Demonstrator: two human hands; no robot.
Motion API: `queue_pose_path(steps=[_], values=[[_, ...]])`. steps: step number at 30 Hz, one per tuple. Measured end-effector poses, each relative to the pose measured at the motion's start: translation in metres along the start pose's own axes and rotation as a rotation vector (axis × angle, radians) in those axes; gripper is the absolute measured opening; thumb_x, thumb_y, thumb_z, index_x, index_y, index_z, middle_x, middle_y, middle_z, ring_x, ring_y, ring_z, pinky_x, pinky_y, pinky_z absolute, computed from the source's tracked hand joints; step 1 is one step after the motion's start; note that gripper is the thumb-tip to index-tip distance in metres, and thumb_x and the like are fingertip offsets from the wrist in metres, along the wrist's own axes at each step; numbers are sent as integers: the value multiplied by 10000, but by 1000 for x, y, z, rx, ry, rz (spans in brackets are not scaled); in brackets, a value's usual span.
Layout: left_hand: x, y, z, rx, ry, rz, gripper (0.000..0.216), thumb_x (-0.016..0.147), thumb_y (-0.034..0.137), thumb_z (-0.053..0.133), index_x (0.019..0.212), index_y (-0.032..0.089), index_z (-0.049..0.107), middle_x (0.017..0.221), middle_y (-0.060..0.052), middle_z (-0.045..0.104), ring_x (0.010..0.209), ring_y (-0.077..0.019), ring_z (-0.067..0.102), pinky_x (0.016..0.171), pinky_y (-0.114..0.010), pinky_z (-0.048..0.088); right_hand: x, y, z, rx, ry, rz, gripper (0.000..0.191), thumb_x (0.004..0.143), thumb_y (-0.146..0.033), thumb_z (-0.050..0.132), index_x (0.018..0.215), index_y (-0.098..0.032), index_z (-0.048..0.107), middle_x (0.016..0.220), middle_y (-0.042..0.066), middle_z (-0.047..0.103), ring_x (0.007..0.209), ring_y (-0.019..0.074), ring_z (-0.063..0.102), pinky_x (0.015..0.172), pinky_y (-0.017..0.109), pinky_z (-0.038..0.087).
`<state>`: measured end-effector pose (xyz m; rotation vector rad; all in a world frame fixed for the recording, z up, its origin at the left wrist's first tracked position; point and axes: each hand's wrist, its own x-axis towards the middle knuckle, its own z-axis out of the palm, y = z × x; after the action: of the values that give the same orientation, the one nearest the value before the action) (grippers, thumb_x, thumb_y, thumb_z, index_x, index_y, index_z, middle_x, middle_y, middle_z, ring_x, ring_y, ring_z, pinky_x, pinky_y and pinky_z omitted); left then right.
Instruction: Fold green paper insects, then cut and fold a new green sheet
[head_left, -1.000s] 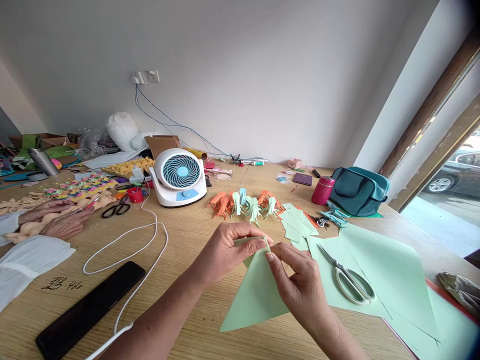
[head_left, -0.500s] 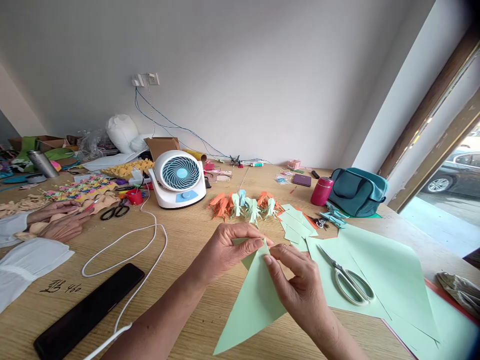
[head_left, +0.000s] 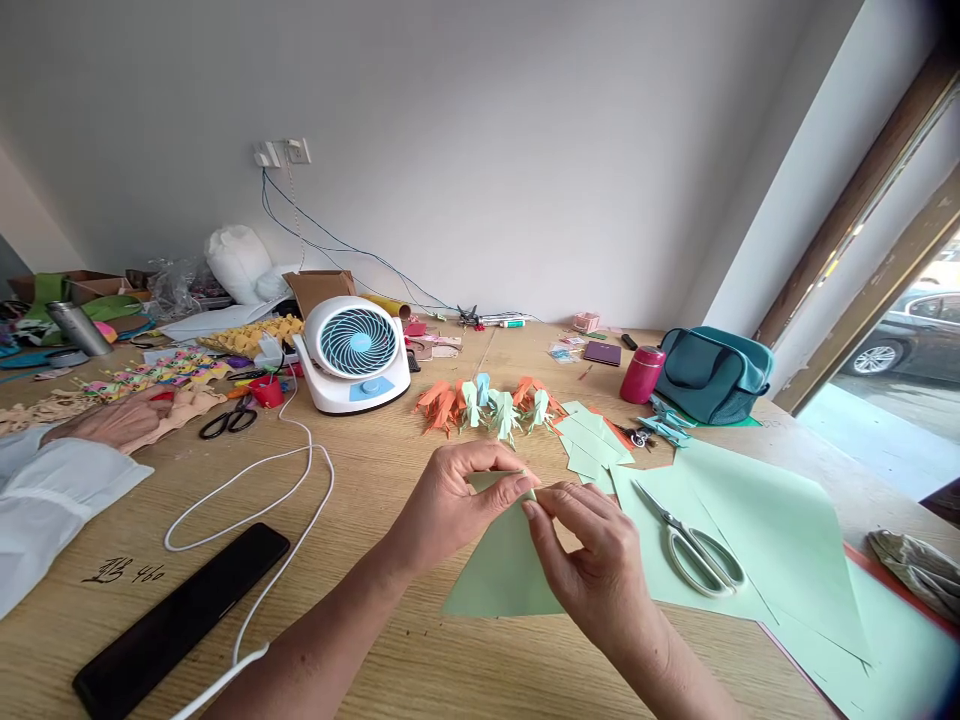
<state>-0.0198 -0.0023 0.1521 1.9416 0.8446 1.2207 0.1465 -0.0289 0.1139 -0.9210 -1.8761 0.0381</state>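
Note:
A light green sheet of paper (head_left: pixel 502 570) hangs between my two hands above the table. My left hand (head_left: pixel 472 500) pinches its upper edge between thumb and fingers. Close beside it, my right hand (head_left: pixel 592 540) grips the same edge with thumb and forefinger, and the fingertips of both hands nearly touch. A small bit of paper at the pinch point looks folded or rolled; its exact shape is hidden by the fingers. Behind my hands stand several folded paper figures in green (head_left: pixel 504 412), orange (head_left: pixel 436 405) and blue.
White-handled scissors (head_left: pixel 705 560) lie on large green sheets (head_left: pixel 780 540) at right, near cut green pieces (head_left: pixel 592 440). A pink flask (head_left: pixel 642 375) and teal bag (head_left: pixel 716 375) stand behind. At left are a fan (head_left: pixel 356 355), a white cable, a black device (head_left: pixel 180 620) and another person's hand (head_left: pixel 112 420).
The lower part of the green paper has swung up, and its long point no longer hangs toward me. My hands stay pinched at nearly the same place. The other person's hands have shifted.

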Motion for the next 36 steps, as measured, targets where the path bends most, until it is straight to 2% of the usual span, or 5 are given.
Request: queue_pose_path(steps=[19,24,28,32,36], values=[[11,-27,-20,-179,293,-73,252,843,428,670,856,184,731,827,-28,710,778,-162,607,729,-281,460,6,8,-7,115,-141,284,175,910,-294,557,775,-217,638,646,-26,618,589,126,545,548,235,399],[13,-18,-32,299,199,212,213,866,314,659,1057,236,712,940,-46,726,925,-200,620,929,-366,421,10,17,-18,-21,-242,246,147,899,-291,579,781,-237,648,667,-28,644,611,137,572,552,237,395],[9,-10,-31,716,-17,462,158,886,275,635,1017,292,721,980,-13,737,1007,-213,586,1043,-427,299,11,21,-24,-135,-279,111,111,905,-282,587,834,-237,658,675,-15,652,598,144,566,570,258,392],[6,-5,-22,796,-167,448,148,922,275,583,985,252,715,902,-20,728,864,-188,598,948,-392,352,12,21,-28,-185,-300,48,113,920,-275,578,865,-239,669,687,-8,659,614,152,582,610,278,416],[6,-9,-18,705,-124,338,124,901,264,619,889,203,726,790,-23,697,768,-165,594,792,-315,399,16,25,-39,-192,-256,19,176,912,-315,601,1064,-250,660,928,43,711,813,201,649,733,329,484]])
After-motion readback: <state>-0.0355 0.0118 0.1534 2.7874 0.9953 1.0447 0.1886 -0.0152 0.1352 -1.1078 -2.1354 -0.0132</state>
